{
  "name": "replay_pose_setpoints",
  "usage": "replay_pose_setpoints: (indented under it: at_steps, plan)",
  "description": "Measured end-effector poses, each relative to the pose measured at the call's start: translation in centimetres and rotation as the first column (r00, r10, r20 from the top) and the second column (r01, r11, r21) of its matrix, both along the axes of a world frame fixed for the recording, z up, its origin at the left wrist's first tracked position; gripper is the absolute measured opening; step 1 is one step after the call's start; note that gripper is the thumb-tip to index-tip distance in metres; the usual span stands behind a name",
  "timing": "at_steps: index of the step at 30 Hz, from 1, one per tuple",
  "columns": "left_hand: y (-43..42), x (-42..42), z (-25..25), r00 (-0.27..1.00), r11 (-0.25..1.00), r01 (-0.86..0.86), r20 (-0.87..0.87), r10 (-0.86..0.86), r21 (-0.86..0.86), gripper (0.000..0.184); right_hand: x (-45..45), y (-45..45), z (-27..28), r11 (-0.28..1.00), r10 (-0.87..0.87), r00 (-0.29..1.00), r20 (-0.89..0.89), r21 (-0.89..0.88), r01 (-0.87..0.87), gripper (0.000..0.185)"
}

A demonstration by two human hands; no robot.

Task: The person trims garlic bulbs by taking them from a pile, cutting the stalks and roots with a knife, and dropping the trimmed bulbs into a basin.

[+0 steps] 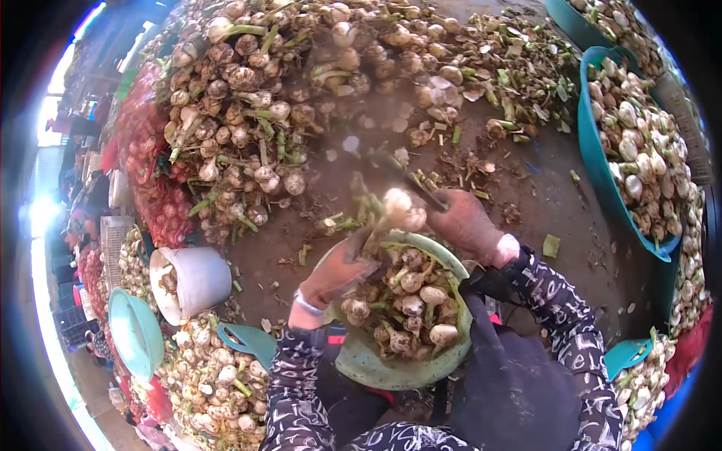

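Observation:
My left hand [340,275] is closed on garlic, its fingers around a stalk; blur hides the exact hold. Just beyond my fingers is a pale garlic bulb [403,211] with a smeared stem. My right hand [465,225] grips a dark, blade-like tool [427,192] that points up and left, close to the bulb; whether it is a knife or shears I cannot tell. Below both hands a light green tub [402,376] sits at my lap, with several dirty garlic bulbs [412,305] in it.
A large heap of untrimmed garlic [241,113] covers the upper left, beside red mesh sacks [147,150]. Trimmed stalks [519,68] lie upper right. A teal tub [589,161] of garlic stands right; a white bucket [203,282] lies tipped at left near a turquoise basin [135,334].

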State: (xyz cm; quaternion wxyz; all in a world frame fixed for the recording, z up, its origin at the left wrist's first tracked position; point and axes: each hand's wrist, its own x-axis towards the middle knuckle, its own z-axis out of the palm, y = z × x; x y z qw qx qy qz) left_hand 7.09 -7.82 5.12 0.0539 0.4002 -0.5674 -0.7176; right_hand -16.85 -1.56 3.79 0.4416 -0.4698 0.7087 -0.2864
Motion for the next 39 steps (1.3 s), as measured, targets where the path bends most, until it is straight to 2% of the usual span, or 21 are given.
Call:
replay_pose_setpoints:
  at_steps: [1, 3, 4, 5, 7, 9, 12, 13, 14, 17, 20, 23, 27, 29, 32, 34, 35, 36, 37, 38, 39]
  plan:
    - [0.1, -1.2, -0.2, 1.000, 1.000, 0.009, 0.000, -0.009, 0.002, 0.065, 0.4, 0.4, 0.1, 1.000, -0.009, 1.000, 0.000, 0.002, 0.009, 0.036]
    - [0.7, -3.2, -0.5, 0.975, 0.983, -0.074, -0.196, 0.107, 0.171, 0.069, 1.0, 1.7, 0.0, 0.992, 0.122, 0.947, -0.296, -0.003, -0.129, 0.028]
    - [1.4, -4.0, -0.7, 0.972, 0.988, -0.148, -0.179, 0.152, 0.037, 0.070, 1.2, 2.3, 0.1, 0.990, 0.116, 0.928, -0.353, -0.038, -0.139, 0.029]
    - [2.0, -4.5, -0.5, 0.973, 0.989, -0.143, -0.176, 0.147, 0.036, 0.070, 0.8, 2.7, 0.3, 0.990, 0.112, 0.930, -0.350, -0.039, -0.134, 0.029]
    - [3.0, -5.6, 0.2, 0.924, 0.972, -0.206, -0.305, 0.232, 0.114, 0.068, -0.7, 3.1, 1.8, 0.999, -0.050, 0.992, -0.118, 0.001, 0.051, 0.025]
    - [3.8, -6.0, -0.5, 0.947, 0.976, -0.217, -0.247, 0.206, -0.018, 0.061, -1.6, 4.5, 2.2, 0.986, -0.142, 0.988, -0.060, -0.098, 0.136, 0.021]
    - [4.8, -6.1, -0.8, 0.960, 0.945, -0.230, -0.212, 0.181, -0.234, 0.052, -1.7, 6.9, 4.0, 0.952, 0.104, 0.954, -0.281, -0.249, -0.177, 0.022]
    - [5.0, -5.9, -1.6, 0.962, 0.947, -0.222, -0.211, 0.174, -0.231, 0.052, -1.7, 7.2, 3.8, 0.955, 0.097, 0.955, -0.279, -0.245, -0.169, 0.022]
    - [5.2, -5.6, -2.9, 0.984, 0.882, -0.144, -0.159, 0.080, -0.449, 0.049, -1.6, 7.5, 3.5, 0.938, 0.142, 0.932, -0.334, -0.256, -0.234, 0.025]
    - [7.2, -4.3, -4.5, 0.978, 0.867, -0.198, -0.157, 0.140, -0.458, 0.040, -1.6, 7.9, 3.2, 0.923, 0.193, 0.908, -0.371, -0.245, -0.296, 0.033]
    - [8.4, -2.9, -6.4, 0.947, 0.942, -0.269, -0.232, 0.221, -0.201, 0.038, -1.8, 7.8, 2.1, 0.896, 0.159, 0.905, -0.394, -0.327, -0.299, 0.033]
    - [9.4, -4.0, -6.7, 0.840, 0.891, -0.402, -0.303, 0.450, 0.210, 0.042, -2.2, 7.9, 0.7, 0.888, 0.132, 0.908, -0.399, -0.358, -0.287, 0.040]
    - [10.0, -4.9, -6.4, 0.942, 0.936, -0.296, -0.222, 0.252, -0.192, 0.050, -2.2, 8.0, -1.5, 0.891, 0.102, 0.942, -0.318, -0.392, -0.229, 0.029]
    - [10.5, -4.7, -7.5, 0.887, 0.907, -0.414, -0.263, 0.380, -0.083, 0.057, -2.1, 7.7, -2.6, 0.890, 0.095, 0.951, -0.295, -0.403, -0.215, 0.028]
    - [10.4, -4.3, -6.3, 0.904, 0.930, -0.357, -0.218, 0.367, 0.086, 0.062, -2.2, 7.4, -3.8, 0.895, 0.125, 0.946, -0.298, -0.378, -0.237, 0.024]
    - [10.7, -6.7, -1.6, 0.858, 0.982, -0.189, -0.488, 0.157, -0.018, 0.067, -4.3, 5.9, -5.6, 0.967, 0.194, 0.900, -0.390, 0.229, -0.109, 0.022]
    - [10.8, -7.1, 1.3, 0.855, 0.981, -0.112, -0.518, 0.015, -0.157, 0.072, -6.8, 6.8, -9.1, 0.912, -0.091, 0.967, -0.239, 0.371, 0.177, 0.029]
    - [11.1, -7.4, 4.3, 0.835, 0.955, -0.052, -0.537, -0.119, -0.292, 0.079, -8.9, 8.0, -9.7, 0.955, -0.079, 0.981, -0.177, 0.270, 0.125, 0.030]
    - [11.5, -6.6, 5.0, 0.912, 0.991, -0.087, -0.408, 0.037, -0.104, 0.078, -8.5, 8.2, -3.0, 0.955, -0.148, 0.975, -0.165, 0.234, 0.184, 0.030]
    - [11.7, -5.8, 5.6, 0.947, 0.979, -0.178, -0.254, 0.197, 0.094, 0.078, -9.4, 9.6, -4.8, 0.974, -0.107, 0.930, -0.351, 0.152, 0.169, 0.031]
    - [10.7, -6.1, 4.0, 0.914, 0.929, -0.242, -0.256, 0.315, 0.279, 0.072, -9.7, 9.7, -6.0, 0.971, -0.142, 0.913, -0.381, 0.124, 0.203, 0.031]
